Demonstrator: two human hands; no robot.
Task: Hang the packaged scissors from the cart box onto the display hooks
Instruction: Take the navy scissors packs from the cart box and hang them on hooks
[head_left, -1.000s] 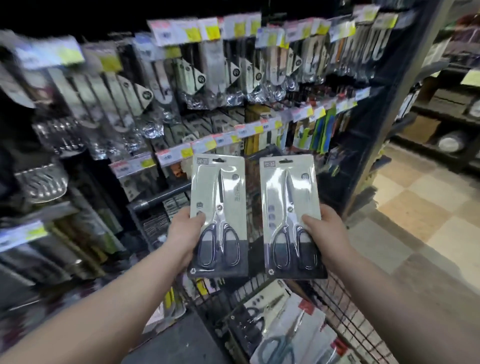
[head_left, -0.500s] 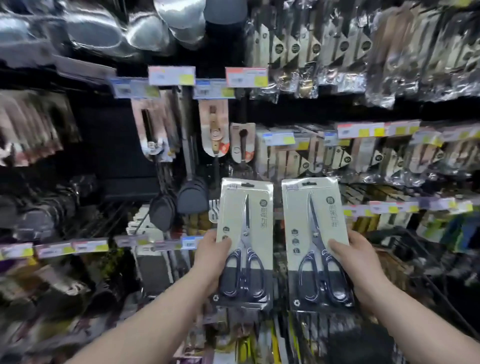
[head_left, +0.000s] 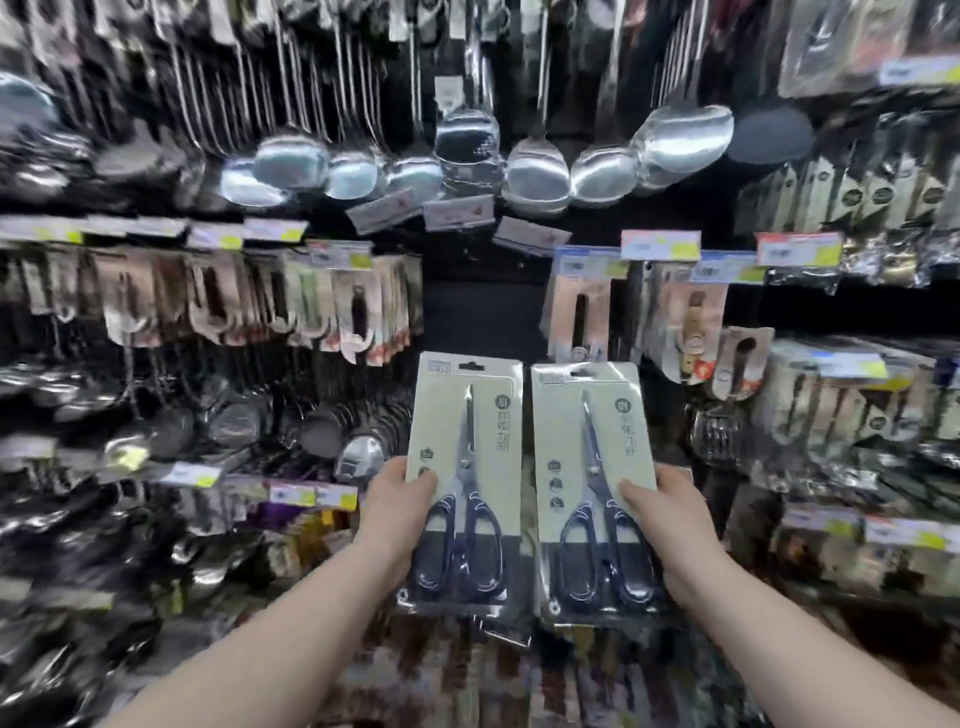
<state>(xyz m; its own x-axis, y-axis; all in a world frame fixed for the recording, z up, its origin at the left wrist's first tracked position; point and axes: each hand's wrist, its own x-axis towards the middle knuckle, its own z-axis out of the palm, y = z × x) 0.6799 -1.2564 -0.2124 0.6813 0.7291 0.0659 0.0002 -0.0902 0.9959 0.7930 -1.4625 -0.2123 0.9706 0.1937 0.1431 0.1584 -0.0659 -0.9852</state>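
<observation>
Both packs have risen toward the wall; left hand (head_left: 397, 506) grips the left scissors pack (head_left: 465, 483), right hand (head_left: 670, 512) the right scissors pack (head_left: 592, 488), neither hung yet.

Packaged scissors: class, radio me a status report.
Left hand grips one grey-carded black-handled scissors pack; right hand grips its twin. Neither hung. Dark gap in display ahead; hook unseen.

Dim light is seen, glare is caught on the steel ladles (head_left: 537, 171), and all but the central scissors packs (head_left: 470, 431) is blurred and bowed.
</observation>
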